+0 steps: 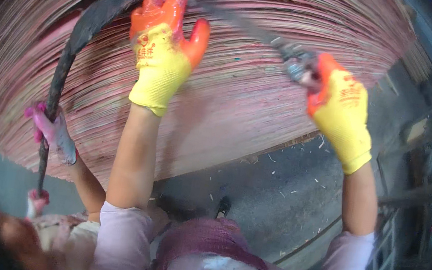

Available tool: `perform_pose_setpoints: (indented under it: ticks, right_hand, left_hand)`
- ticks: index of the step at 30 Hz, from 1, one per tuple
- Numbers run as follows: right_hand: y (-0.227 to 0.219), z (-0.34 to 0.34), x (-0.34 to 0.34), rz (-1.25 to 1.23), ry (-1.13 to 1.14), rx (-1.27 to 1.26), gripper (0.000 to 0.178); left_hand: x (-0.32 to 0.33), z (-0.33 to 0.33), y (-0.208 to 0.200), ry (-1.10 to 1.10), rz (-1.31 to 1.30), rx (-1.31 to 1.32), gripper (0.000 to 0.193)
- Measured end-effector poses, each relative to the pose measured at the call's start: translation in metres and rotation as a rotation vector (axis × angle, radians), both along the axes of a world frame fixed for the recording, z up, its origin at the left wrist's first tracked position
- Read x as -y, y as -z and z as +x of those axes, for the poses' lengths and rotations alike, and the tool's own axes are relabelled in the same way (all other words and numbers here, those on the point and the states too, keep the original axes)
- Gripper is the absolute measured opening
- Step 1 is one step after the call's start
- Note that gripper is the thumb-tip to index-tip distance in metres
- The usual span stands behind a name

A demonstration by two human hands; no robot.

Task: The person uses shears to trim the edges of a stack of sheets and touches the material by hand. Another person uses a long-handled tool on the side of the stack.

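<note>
My left hand [165, 45], in a yellow glove with an orange coated palm, reaches up against a tall stack of thin pinkish sheets [255, 93]. Its fingers are stretched out and the thumb stands apart; nothing shows in its grip. Off to the right, my right hand [341, 106], gloved alike, is closed round the handle of a long, narrow metal-bladed tool [266, 34]. The tool is blurred, so its exact kind is unclear. Its blade points left along the sheet edges toward my left fingers, and its tip is hard to make out.
At the left a co-worker's gloved hand [53, 131] grips a long dark curved bar [78, 33], whose wide far end meets the stack beside my left hand. Pale scraps litter the grey floor [288, 173]. Metal framework [412, 195] stands at the right.
</note>
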State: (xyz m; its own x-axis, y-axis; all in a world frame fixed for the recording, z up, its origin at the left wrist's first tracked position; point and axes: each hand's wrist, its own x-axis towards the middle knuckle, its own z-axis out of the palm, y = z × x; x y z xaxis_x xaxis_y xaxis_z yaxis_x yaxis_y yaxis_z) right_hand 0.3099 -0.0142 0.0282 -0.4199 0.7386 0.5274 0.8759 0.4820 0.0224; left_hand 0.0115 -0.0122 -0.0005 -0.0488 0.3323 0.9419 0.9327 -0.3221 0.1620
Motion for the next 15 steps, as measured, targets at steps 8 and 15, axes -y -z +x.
perform_pose_setpoints:
  ticks: [8, 15]
  right_hand:
    - [0.047, 0.002, -0.002, -0.443, -0.099, -0.306, 0.032]
    - [0.221, 0.026, 0.041, -1.428, 0.017, -1.24, 0.033]
  left_hand:
    - [0.017, -0.038, -0.01, 0.162, -0.09, -0.067, 0.054]
    - [0.042, -0.009, 0.071, 0.194, -0.413, 0.222, 0.052]
